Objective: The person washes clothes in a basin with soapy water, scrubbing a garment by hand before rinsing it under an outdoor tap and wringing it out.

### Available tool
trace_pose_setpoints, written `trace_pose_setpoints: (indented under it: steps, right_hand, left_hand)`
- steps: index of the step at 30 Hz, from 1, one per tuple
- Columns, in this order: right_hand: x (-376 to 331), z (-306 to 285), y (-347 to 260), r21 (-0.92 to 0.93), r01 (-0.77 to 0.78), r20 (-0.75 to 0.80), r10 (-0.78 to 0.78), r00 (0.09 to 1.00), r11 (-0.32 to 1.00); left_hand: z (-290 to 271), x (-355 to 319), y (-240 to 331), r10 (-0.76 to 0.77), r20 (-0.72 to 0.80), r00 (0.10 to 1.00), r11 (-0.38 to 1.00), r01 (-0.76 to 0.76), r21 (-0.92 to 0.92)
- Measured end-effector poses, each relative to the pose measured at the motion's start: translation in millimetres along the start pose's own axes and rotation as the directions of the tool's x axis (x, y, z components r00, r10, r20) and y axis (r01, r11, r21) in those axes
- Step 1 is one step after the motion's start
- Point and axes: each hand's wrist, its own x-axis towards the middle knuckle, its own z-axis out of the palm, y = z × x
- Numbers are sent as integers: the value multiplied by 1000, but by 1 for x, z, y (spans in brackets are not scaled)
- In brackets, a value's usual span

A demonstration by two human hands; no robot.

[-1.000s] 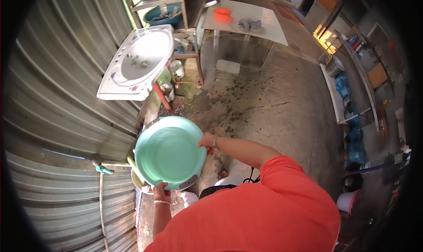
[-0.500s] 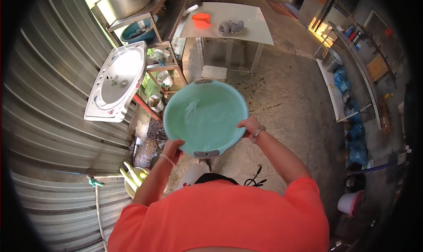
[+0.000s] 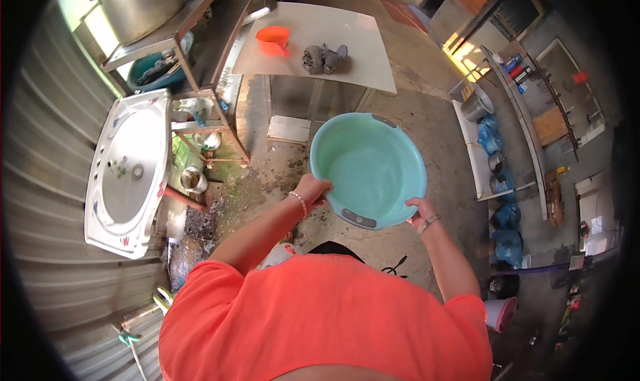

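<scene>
A large light-green plastic basin [image 3: 367, 164] with grey handle insets is held out in front of me, above the floor. Water seems to lie in it, though the clear surface makes its depth hard to judge. My left hand [image 3: 312, 190] grips the near-left rim, thumb over the edge. On the near-right rim, my right hand [image 3: 421, 213] is closed the same way. Beyond the basin, a pale-topped table [image 3: 363, 38] carries an orange plastic dipper [image 3: 272, 41] and a crumpled grey cloth [image 3: 325, 59].
To the left, a white washbasin [image 3: 137, 161] stands by the corrugated metal wall [image 3: 50, 181], beside a rack [image 3: 230, 131] with pots and a dark green tub [image 3: 157, 73]. Along the right are a long bench [image 3: 527, 128], a metal bucket [image 3: 477, 105] and blue bags [image 3: 507, 244].
The basin has swung to the right with both hands still on its rim. My view has turned, so the table and washbasin now appear farther left.
</scene>
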Motion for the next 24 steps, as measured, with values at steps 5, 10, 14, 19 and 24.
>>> trace_pose_setpoints:
  steps: [5, 10, 14, 19, 24]
  right_hand:
    - [51, 1, -43, 129, 13, -31, -9, 999, 992]
    - [114, 2, -92, 125, 17, -76, -8, 997, 992]
    - [174, 5, -132, 87, 50, -56, -46, 997, 995]
    - [270, 6, -166, -1, 57, 51, -57, 997, 998]
    - [339, 22, -213, -30, 55, 47, -54, 997, 998]
  left_hand:
    - [23, 65, 52, 14, 29, 999, 999, -15, 46]
    - [45, 140, 76, 5, -8, 1000, 1000, -4, 28]
    - [59, 192, 91, -7, -61, 998, 1000, 6, -16]
    - [67, 267, 107, -35, -145, 989, 999, 29, -43]
    - [75, 328, 127, -60, -212, 975, 997, 47, -62]
